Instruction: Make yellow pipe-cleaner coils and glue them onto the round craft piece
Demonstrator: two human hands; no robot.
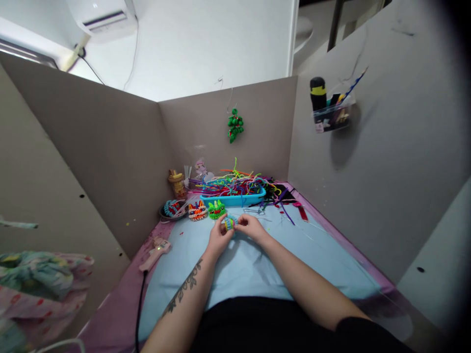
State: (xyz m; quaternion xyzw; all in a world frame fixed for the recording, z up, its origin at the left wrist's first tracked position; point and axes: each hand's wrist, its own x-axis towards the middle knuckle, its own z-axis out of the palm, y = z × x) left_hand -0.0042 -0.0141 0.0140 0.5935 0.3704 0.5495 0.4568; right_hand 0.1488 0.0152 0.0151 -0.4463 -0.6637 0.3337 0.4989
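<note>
Over the middle of the light blue cloth, my left hand (220, 234) grips a small craft piece (230, 222) of blue and yellow pipe cleaner. My right hand (251, 227) pinches at the right side of the same piece; its fingertips hide what lies between them. Just beyond my left hand stand a green pipe-cleaner animal head (217, 210) and an orange and white one (197, 211). A pair of scissors (254, 211) lies on the cloth behind my right hand.
A blue tray (233, 200) heaped with coloured pipe cleaners stands at the back. On the left are a dark bowl (173, 210), a jar (177, 184) and a corded pink glue gun (157, 252). Grey partitions enclose the table; a clear box (333, 117) hangs on the right one.
</note>
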